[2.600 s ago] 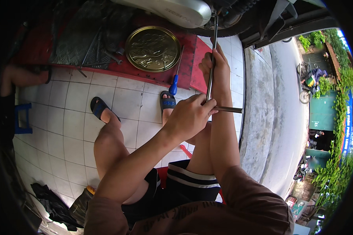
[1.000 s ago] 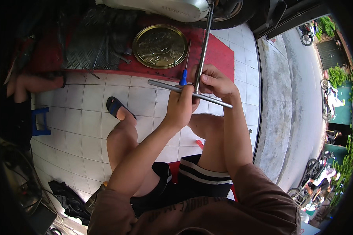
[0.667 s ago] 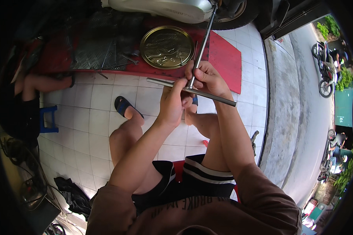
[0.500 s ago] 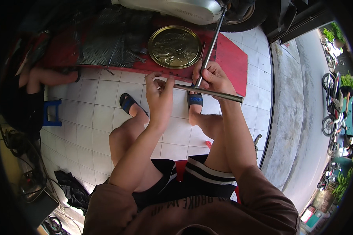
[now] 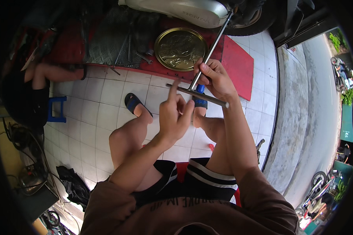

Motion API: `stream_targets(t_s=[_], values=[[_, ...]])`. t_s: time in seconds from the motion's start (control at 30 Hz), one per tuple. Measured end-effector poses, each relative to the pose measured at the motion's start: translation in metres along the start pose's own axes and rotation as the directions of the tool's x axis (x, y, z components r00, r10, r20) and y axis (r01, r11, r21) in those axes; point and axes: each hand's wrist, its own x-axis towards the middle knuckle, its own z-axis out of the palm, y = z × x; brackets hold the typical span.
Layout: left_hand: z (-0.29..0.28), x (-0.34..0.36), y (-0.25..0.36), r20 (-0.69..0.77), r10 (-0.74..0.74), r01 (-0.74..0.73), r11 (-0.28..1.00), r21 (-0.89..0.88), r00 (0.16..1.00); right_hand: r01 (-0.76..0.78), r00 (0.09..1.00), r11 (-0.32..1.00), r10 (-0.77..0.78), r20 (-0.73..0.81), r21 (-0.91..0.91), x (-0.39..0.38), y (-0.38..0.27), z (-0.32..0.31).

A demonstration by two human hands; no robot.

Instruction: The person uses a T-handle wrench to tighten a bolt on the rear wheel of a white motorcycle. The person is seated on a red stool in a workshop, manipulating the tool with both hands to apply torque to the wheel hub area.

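Observation:
A long T-handle wrench (image 5: pixel 213 47) slants down from the motorcycle's underside, its far tip meeting the machine beside the silver casing (image 5: pixel 192 12). My right hand (image 5: pixel 215 76) is closed around the shaft just above the crossbar. Below the crossbar's left half is my left hand (image 5: pixel 174 115), with its index finger stretched up past the bar and its thumb apart; whether it touches the metal is unclear. Something bright blue (image 5: pixel 200 88) shows under my right hand, its kind hard to make out.
A round gold embossed tray (image 5: pixel 181 49) lies on the red platform (image 5: pixel 237 68). Left of it, wrenches (image 5: pixel 145 58) rest on metal tread plate. Another person (image 5: pixel 25 90) sits at far left near a blue stool (image 5: pixel 57 109). A street with parked motorbikes runs along the right.
The crossbar has turned and slid, and its right end now sits nearer my right wrist. My left hand has come off the bar's left end, moving right and lower with fingers spreading.

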Motion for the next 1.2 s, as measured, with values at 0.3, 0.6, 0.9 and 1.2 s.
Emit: stream_targets(t_s=[0.3,0.6,0.9,1.2], values=[[0.008,-0.001,0.023,-0.154,0.205,-0.195,0.978,0.078,0.967,0.013,0.999,0.996,-0.009,-0.036,0.086,0.002,-0.001,-0.002],[0.008,-0.009,0.025,0.127,0.283,-0.285,0.958,-0.001,0.951,0.062,0.995,0.987,-0.05,-0.084,0.151,0.003,-0.007,-0.006],[0.026,-0.014,0.016,0.252,0.153,-0.166,0.986,0.029,0.956,0.085,0.99,0.98,-0.063,-0.126,0.178,0.004,-0.005,-0.011],[0.002,0.009,0.019,-0.142,0.362,-0.309,0.903,0.297,0.921,0.083,0.986,0.982,-0.056,-0.159,0.17,0.007,-0.009,-0.011]])
